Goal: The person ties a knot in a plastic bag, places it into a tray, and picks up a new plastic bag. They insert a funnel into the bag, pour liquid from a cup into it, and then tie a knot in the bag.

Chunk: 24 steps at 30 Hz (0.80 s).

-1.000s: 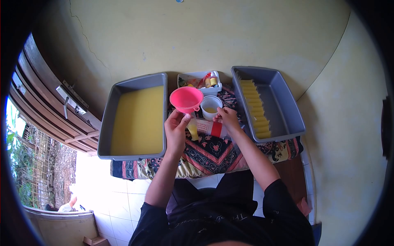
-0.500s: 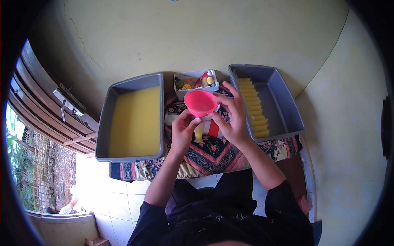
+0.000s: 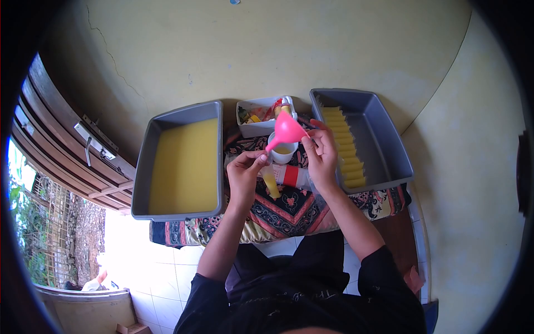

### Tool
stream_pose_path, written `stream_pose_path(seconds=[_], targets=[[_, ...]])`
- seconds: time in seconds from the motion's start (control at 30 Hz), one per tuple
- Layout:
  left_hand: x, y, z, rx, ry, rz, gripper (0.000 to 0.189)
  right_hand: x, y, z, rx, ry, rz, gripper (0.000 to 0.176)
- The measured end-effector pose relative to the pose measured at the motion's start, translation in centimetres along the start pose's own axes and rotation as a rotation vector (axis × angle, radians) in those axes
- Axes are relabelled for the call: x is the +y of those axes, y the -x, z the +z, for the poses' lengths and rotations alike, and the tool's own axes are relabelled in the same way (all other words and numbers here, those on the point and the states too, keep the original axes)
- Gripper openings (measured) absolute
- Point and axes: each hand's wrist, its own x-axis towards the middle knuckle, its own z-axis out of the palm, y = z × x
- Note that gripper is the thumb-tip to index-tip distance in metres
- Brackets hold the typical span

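A pink funnel [image 3: 290, 130] is tilted over a white cup [image 3: 283, 152] with some yellow liquid inside. My right hand [image 3: 321, 155] pinches the funnel's wide rim. The fingers of my left hand [image 3: 246, 171] are closed at the funnel's spout, on the top of a narrow clear bag [image 3: 270, 182] that hangs down with yellow liquid in its lower part. Behind the bag lies a clear plastic pack with a red band [image 3: 290, 175] on the patterned cloth [image 3: 289, 209].
At the left stands a grey tub [image 3: 218, 167] of yellow liquid. Another grey tub [image 3: 384, 145] at the right holds a row of filled yellow bags [image 3: 349, 156]. A white box [image 3: 255, 129] with small bottles stands at the back.
The funnel has tipped over, its wide mouth now turned up and away to the right. My right hand has shifted slightly, and the white cup has come into view.
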Motion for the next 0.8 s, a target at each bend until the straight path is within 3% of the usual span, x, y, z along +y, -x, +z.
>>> stream_pose_path(seconds=[0.1,0.2,0.3,0.33,0.47,0.6,0.67,0.8], targets=[[-0.4,-0.2,-0.5,0.002,0.032,0.042,0.012,1.2,0.0,-0.5,0.083,0.001,0.09,0.012],[-0.5,-0.2,-0.5,0.004,0.043,0.091,0.011,3.1,0.0,-1.3,0.021,0.528,-0.13,0.015],[-0.3,0.0,-0.2,0.004,0.066,0.097,0.01,4.3,0.4,-1.9,-0.101,0.803,-0.25,0.017],[-0.3,0.0,-0.1,0.004,0.068,0.08,0.01,4.5,0.8,-1.9,-0.142,0.702,-0.119,0.018],[0.2,0.4,-0.1,-0.026,0.098,0.05,0.009,5.0,1.7,-1.8,-0.239,0.774,-0.074,0.026],[0.5,0.5,-0.2,-0.032,0.082,0.025,0.007,2.1,1.3,-0.8,-0.255,0.71,-0.198,0.031],[0.7,0.4,-0.1,-0.088,0.034,0.073,0.006,0.2,1.0,0.2,-0.398,0.358,-0.043,0.031],[1.4,0.4,0.1,-0.122,0.011,0.094,0.004,-2.0,0.3,1.5,-0.513,0.333,-0.017,0.023]])
